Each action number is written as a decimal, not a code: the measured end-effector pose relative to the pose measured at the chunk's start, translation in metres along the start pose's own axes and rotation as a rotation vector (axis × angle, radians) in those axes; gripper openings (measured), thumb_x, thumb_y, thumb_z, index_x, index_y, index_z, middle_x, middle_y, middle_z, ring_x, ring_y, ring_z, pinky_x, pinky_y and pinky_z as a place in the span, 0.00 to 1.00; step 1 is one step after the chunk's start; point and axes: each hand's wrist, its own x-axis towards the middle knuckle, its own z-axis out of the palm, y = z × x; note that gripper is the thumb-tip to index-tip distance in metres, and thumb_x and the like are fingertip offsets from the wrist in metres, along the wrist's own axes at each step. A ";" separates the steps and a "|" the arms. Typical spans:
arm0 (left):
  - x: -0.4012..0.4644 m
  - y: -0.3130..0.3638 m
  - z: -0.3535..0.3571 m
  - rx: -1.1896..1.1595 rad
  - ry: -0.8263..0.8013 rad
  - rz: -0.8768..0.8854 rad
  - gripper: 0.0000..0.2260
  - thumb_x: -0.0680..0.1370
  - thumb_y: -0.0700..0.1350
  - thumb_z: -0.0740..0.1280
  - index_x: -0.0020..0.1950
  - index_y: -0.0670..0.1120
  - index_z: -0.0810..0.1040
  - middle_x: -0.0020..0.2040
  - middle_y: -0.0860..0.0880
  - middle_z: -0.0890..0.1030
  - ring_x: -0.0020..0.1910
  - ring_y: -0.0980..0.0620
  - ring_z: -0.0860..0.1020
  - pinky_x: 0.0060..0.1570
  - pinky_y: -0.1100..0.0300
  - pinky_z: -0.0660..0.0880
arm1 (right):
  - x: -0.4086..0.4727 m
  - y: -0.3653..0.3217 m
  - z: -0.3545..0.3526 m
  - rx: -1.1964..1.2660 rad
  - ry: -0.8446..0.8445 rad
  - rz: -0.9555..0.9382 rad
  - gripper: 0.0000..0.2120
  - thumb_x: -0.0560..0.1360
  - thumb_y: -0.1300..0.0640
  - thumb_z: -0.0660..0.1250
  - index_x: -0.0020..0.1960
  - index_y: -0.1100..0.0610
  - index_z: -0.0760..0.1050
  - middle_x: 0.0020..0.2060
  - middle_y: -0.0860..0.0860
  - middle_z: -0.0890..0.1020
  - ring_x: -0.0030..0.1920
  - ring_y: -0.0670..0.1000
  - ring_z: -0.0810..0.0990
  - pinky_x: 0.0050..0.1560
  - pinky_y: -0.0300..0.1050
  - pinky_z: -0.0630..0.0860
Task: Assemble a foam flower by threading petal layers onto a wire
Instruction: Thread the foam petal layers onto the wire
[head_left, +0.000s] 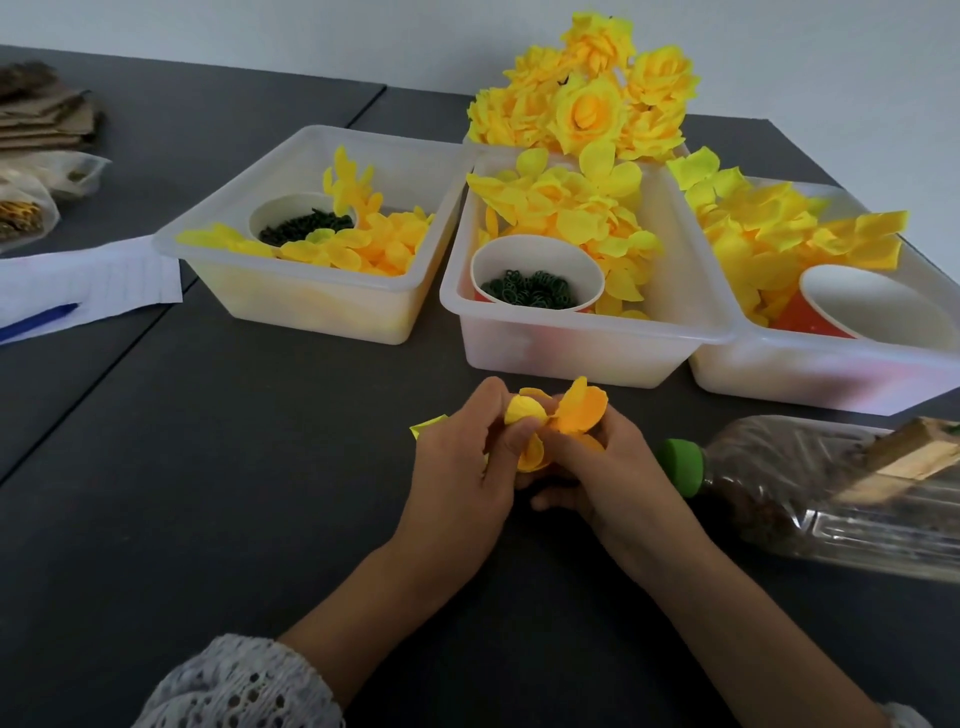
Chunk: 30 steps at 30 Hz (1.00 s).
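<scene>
**Foam petals are floppy, so pinch near the middle**

Both hands are bunched together over the dark table (260, 467), working a little stack of yellow-orange petal layers (550, 421). The left hand (462, 457) has thumb and fingers curled in on the paler petal on its side, and the right hand (608, 467) pinches the deeper orange cupped petals from the other side. So both are closed on the same small bundle, right between the fingertips. I can't see the wire at all; it's presumably buried inside the bundle or behind the fingers.

My take on handling: this stuff looks nearly weightless, soft and springy. The outer edges already curl away from the grip, so grabbing there would just fold or crease them. Better to hold close to the centre hole, where the layers stack up, and keep the pressure light. Not slippery, I'd guess, but easy to crush or tear at the hole.
</scene>
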 end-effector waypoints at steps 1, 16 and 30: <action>0.000 0.000 0.000 -0.014 -0.008 0.010 0.12 0.79 0.53 0.60 0.42 0.46 0.72 0.34 0.55 0.74 0.35 0.56 0.74 0.31 0.71 0.68 | 0.000 -0.001 -0.001 0.035 -0.011 0.017 0.15 0.63 0.50 0.75 0.50 0.46 0.79 0.38 0.49 0.86 0.38 0.51 0.86 0.32 0.41 0.79; 0.006 -0.004 0.000 -0.533 -0.038 -0.376 0.10 0.75 0.53 0.62 0.45 0.48 0.76 0.42 0.51 0.84 0.41 0.54 0.82 0.41 0.59 0.81 | 0.007 0.004 0.003 0.228 0.185 0.062 0.04 0.74 0.56 0.70 0.47 0.51 0.81 0.40 0.51 0.86 0.39 0.52 0.87 0.30 0.44 0.81; -0.011 0.017 0.003 -0.006 -0.015 0.159 0.04 0.77 0.46 0.67 0.51 0.54 0.76 0.48 0.68 0.78 0.42 0.75 0.76 0.40 0.83 0.68 | 0.006 0.008 0.006 0.081 0.129 0.038 0.15 0.77 0.64 0.62 0.33 0.54 0.76 0.21 0.45 0.76 0.21 0.42 0.73 0.23 0.36 0.70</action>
